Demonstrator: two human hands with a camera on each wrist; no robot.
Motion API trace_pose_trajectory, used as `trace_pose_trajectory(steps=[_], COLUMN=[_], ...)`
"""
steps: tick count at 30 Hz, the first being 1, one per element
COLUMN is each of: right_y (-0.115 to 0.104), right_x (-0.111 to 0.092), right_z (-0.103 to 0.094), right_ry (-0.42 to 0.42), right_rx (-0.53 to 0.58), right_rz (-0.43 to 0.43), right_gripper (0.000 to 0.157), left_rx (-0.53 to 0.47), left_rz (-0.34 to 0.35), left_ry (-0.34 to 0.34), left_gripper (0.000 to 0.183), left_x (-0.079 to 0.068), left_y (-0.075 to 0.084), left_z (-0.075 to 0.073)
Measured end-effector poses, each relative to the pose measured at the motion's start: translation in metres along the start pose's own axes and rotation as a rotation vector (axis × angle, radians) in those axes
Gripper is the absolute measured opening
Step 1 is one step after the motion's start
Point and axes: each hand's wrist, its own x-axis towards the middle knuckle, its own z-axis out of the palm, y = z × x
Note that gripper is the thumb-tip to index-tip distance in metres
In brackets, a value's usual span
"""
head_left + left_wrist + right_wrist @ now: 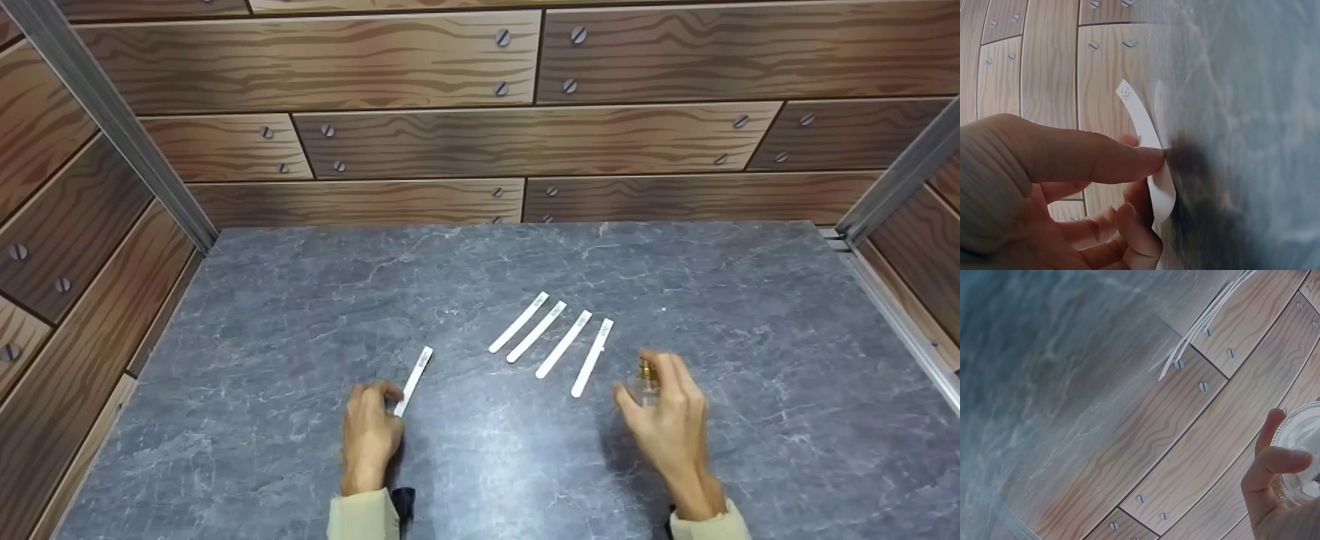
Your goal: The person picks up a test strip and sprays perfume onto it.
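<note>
A white paper test strip with small dark print at its far end is pinched by my left hand, low over the table. The left wrist view shows the paper strip bowed, with the thumb across it. My right hand grips a small clear glass bottle with a gold-coloured top, index finger near that top. In the right wrist view the round, ridged base of the glass bottle shows at the edge, fingers around it.
Several more printed paper strips lie slanted side by side on the grey marbled table, between the hands and farther back. Wood-patterned panels stand behind and at both sides, with metal corner posts.
</note>
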Motion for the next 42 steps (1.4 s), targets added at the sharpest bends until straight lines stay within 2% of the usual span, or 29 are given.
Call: trace_pose_trajectory(steps=[6, 13, 18, 29, 38, 42], right_y=[-0.001, -0.001, -0.001, -0.001, -0.002, -0.002], right_x=[0.001, 0.000, 0.001, -0.002, -0.001, 0.000], right_z=[0.001, 0.002, 0.002, 0.002, 0.002, 0.002], right_ry=[-0.001, -0.002, 0.000, -0.004, -0.019, -0.018], right_rx=[0.001, -0.006, -0.003, 0.000, -0.002, 0.002], right_rz=[0.001, -0.004, -0.012, 0.003, 0.007, 0.002], right_gripper=[0.044, 0.046, 0.046, 0.045, 0.045, 0.045], left_rx=[0.026, -0.025, -0.114, -0.455, -0.594, -0.602], left_rz=[0.036, 0.044, 0.078, 0.103, 0.107, 0.114], left_ry=[-0.042, -0.135, -0.164, -0.266, -0.401, -0.441], left_gripper=[0.029, 0.025, 0.030, 0.033, 0.040, 0.043], left_x=[0.001, 0.004, 0.004, 0.004, 0.000, -0.002], left_y=[-0.002, -0.002, 0.003, 0.022, 0.037, 0.042], left_z=[0.000, 0.001, 0.001, 0.009, 0.014, 0.017])
